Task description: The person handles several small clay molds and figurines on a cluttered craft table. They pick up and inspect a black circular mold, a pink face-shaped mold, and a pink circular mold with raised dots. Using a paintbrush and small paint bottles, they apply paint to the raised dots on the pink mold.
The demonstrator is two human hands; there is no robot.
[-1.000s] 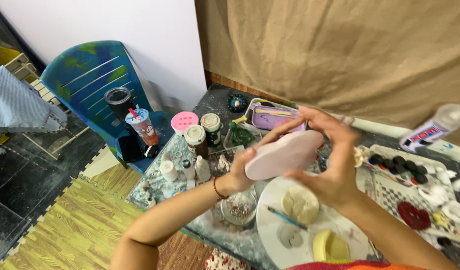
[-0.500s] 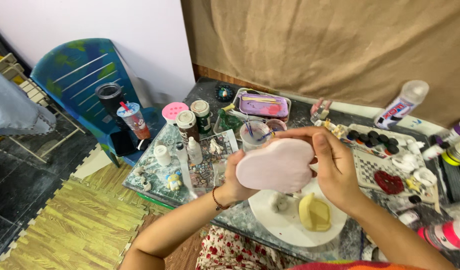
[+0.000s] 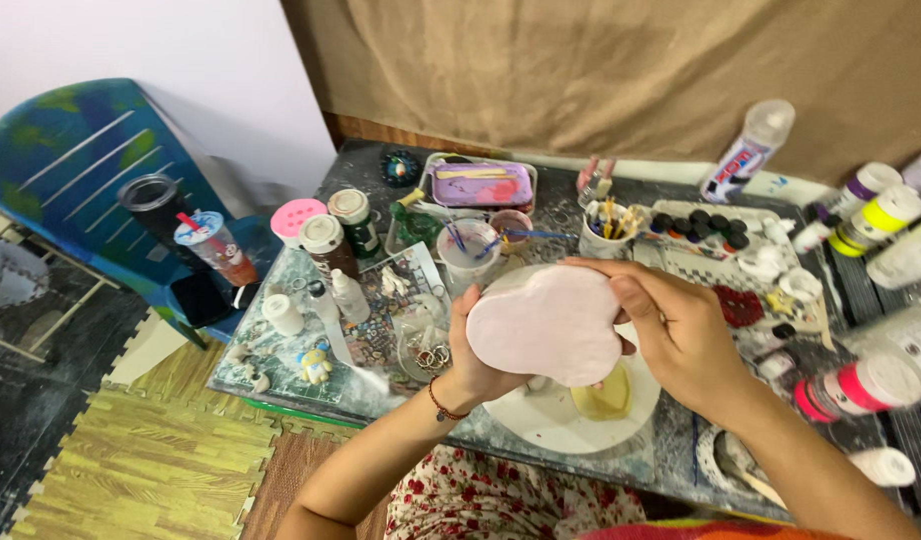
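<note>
Above white plate (image 3: 541, 425): both hands gripping pink slab (image 3: 546, 325)

Cluttered dark surface (image 3: 671, 465): white plate (image 3: 551, 420) with a yellow lump (image 3: 603, 400), purple tray (image 3: 481, 185), water cup (image 3: 468, 250), black paint pots (image 3: 703, 228). Paint bottles (image 3: 876, 215) crowd the right edge. Off to the left, a blue chair (image 3: 66, 165) holding two cups (image 3: 181, 225), yellow-green floor mat (image 3: 131, 460) below.
</note>
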